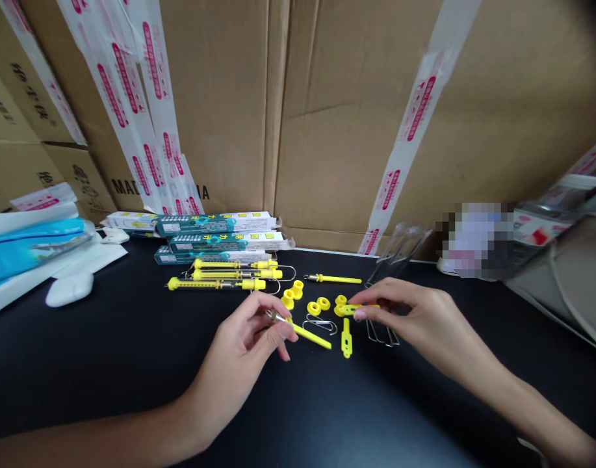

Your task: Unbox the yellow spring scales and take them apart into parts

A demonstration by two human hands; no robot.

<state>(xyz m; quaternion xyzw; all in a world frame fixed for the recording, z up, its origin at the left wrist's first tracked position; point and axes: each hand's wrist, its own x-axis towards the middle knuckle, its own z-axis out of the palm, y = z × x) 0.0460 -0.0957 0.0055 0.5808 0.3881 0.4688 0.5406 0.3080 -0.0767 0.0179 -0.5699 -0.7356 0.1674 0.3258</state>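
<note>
My left hand [251, 338] pinches a thin yellow plastic rod with a metal spring end [312, 336], its free end pointing right. My right hand [400, 302] has thumb and fingers closed on a flat yellow plastic piece with a slot [356, 309]. A similar yellow slotted piece [346, 339] lies below it on the black table [278, 416]. Between the hands are small yellow rings [318, 306], wire hooks [320, 323] and two flanged yellow caps [288, 299]. Another yellow rod with a spring [334, 279] lies farther back.
Three yellow spring scales [220, 275] lie behind my left hand, in front of stacked green-and-white boxes [214, 243]. Clear plastic tubes [392, 260] and long wire hooks [383, 335] are around my right hand. Taped cardboard boxes [220, 117] wall the back; a blue package [39, 244] sits left.
</note>
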